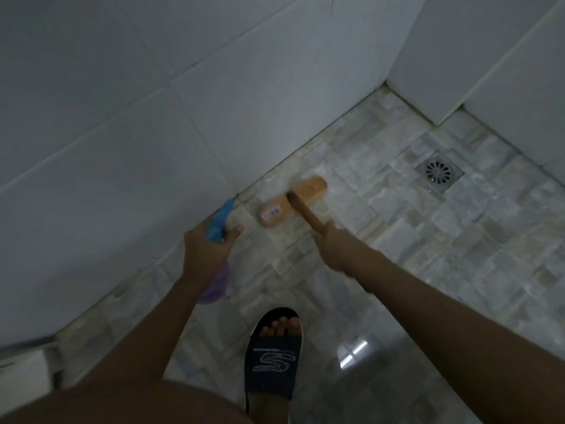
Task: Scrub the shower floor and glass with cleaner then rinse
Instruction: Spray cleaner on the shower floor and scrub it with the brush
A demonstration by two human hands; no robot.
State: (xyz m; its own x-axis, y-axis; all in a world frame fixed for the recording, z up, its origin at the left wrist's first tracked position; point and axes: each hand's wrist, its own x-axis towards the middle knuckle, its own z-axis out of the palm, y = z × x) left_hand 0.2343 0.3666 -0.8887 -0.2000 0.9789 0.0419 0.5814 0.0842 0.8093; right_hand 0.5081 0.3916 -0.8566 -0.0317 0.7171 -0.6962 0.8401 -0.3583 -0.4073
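An orange scrub brush (293,203) with a wooden handle lies head-down on the pale mosaic shower floor (428,234), close to the foot of the white tiled wall. My right hand (333,246) grips the handle; the brush head is motion-blurred. My left hand (204,249) holds a spray bottle with a blue trigger head (218,223) and a purple body (215,286), its nozzle pointing towards the wall base. No shower glass is visible.
A square metal floor drain (439,172) sits at the right, near the corner. White tiled walls (153,117) close in on the left and back. My foot in a dark slide sandal (273,359) stands on the floor below the hands.
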